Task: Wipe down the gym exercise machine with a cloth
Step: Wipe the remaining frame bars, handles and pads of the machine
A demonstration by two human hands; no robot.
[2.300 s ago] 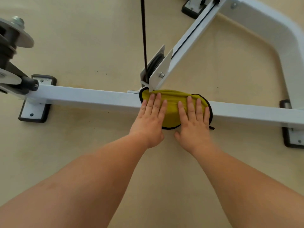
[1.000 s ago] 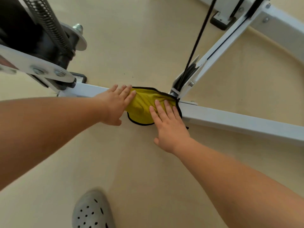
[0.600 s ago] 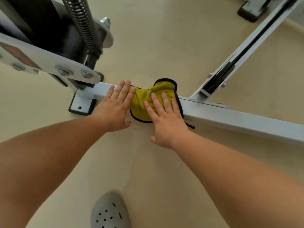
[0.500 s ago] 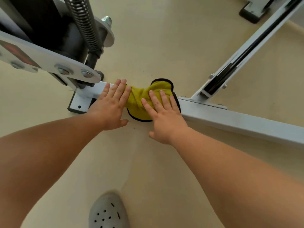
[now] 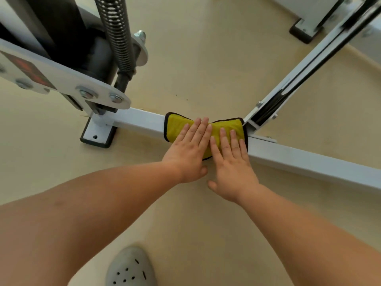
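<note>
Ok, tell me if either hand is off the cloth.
No, the left hand and right hand both press flat on the yellow cloth.

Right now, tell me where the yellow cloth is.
Head view, centre: the yellow cloth drapes over the white floor bar, pressed under the left hand and right hand, just left of the angled strut.

The left hand (image 5: 189,153) and right hand (image 5: 233,168) cover much of the cloth (image 5: 175,127).

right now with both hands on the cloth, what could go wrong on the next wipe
1. The cloth lies right at the diagonal bracket; its edge or the right hand could snag there.
2. The left hand and right only press flat, ungripped, so the cloth may slide off the bar.
</note>
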